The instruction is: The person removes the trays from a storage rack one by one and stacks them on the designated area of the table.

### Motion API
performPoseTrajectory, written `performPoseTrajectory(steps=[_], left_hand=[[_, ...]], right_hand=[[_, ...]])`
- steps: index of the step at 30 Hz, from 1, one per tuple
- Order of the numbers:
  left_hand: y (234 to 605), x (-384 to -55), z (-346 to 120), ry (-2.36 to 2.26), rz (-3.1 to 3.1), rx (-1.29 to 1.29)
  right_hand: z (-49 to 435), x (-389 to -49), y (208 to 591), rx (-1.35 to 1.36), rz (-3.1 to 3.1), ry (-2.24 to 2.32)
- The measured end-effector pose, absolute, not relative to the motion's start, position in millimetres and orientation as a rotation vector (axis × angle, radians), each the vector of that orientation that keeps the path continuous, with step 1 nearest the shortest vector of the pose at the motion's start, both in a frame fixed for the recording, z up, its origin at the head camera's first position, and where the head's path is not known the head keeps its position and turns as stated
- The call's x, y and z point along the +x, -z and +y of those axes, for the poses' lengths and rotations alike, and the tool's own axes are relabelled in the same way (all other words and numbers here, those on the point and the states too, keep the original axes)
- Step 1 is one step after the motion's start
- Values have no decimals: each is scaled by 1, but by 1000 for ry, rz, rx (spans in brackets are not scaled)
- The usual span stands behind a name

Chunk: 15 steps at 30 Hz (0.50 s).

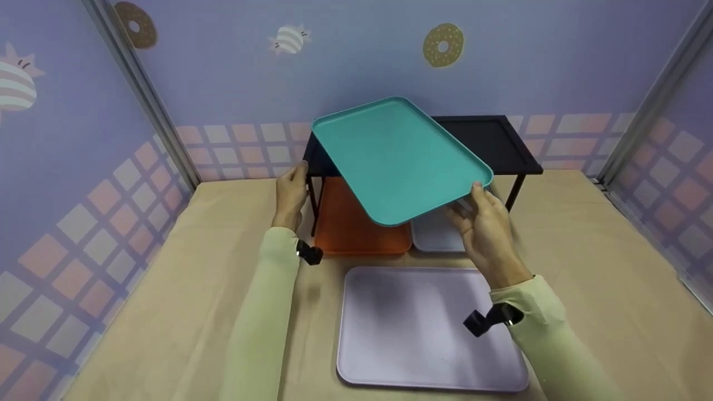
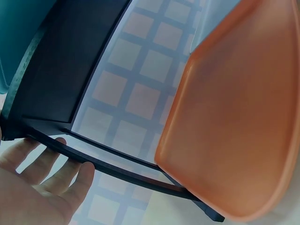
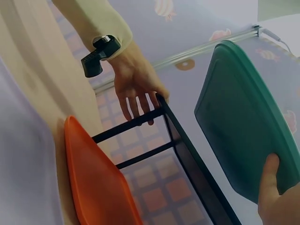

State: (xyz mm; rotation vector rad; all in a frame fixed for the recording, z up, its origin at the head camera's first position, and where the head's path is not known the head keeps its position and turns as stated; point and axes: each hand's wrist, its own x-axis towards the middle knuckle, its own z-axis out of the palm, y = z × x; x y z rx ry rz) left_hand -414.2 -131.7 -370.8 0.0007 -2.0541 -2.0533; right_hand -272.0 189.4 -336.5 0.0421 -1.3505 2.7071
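My right hand [image 1: 491, 236] pinches the near right corner of a teal tray [image 1: 404, 161], thumb on its upper face. The tray is raised at a tilt over a low black rack [image 1: 484, 142] and hides part of the rack's top. At the rack's near left corner, my left hand [image 1: 291, 195] grips the frame. In the left wrist view, its fingers [image 2: 84, 176] reach round the black leg. An orange tray [image 1: 362, 228] and a pale blue-grey tray [image 1: 437, 234] lie side by side, partly under the rack.
A pale lilac tray [image 1: 429, 334] lies flat in front of the rack, between my forearms. All of it stands on a table with a beige cloth [image 1: 167, 312]. Patterned purple walls [image 1: 356, 72] enclose the back and both sides.
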Motion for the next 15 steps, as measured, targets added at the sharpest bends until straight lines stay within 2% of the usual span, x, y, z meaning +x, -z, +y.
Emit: performPoseTrajectory(steps=[15], left_hand=[[370,-414,-131,2094,-2108,41]], right_hand=[[223,-254,352,69,-1362,-2698]])
